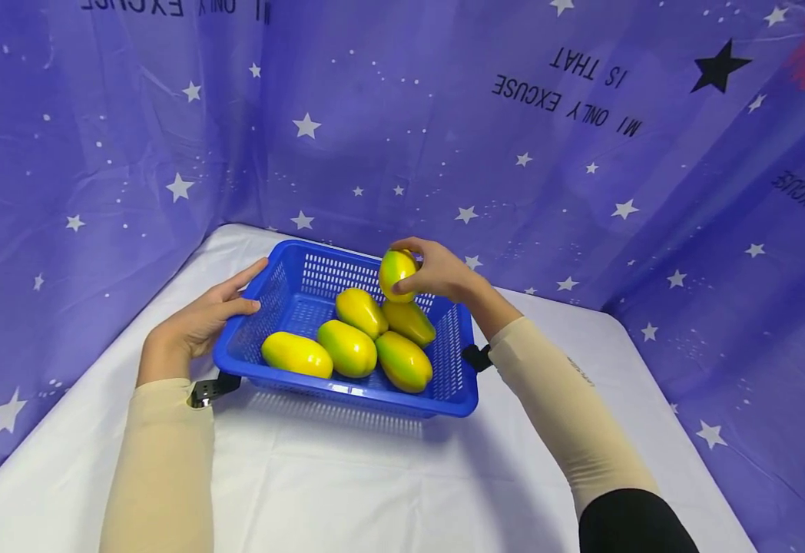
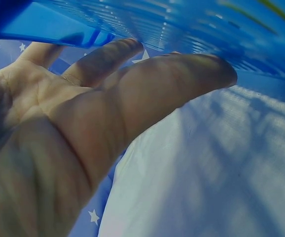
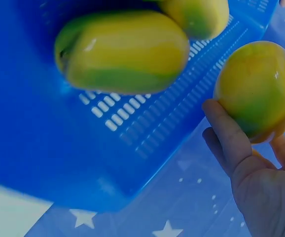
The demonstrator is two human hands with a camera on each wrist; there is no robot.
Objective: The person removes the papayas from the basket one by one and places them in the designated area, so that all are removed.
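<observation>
Purple cloth [image 1: 375,92] with white stars hangs behind and beside a table under a white cloth [image 1: 347,476]; its black lettering appears upside down to us, partly cut off along the top edge. Near the middle we see a blue plastic basket [image 1: 449,346] with slotted sides, holding five yellow-green fruits [image 1: 347,349]. One more, the held fruit [image 1: 395,273], is raised at the basket's far side, right of centre, gripped between the thumb and fingers of the right hand [image 1: 440,270]; it hides part of a fruit below. The right wrist view crops that hand at its edge. Opposite, the left hand [image 1: 198,315] rests against the basket's left end, thumb and fingers fairly straight and apart. From above we make out only two digits plainly; its wrist view shows more, with some tips hard to separate from the blurred blue wall. We cannot tell whether the basket sits flat. Beige sleeves [image 1: 160,461] cover both forearms, running out of view.
</observation>
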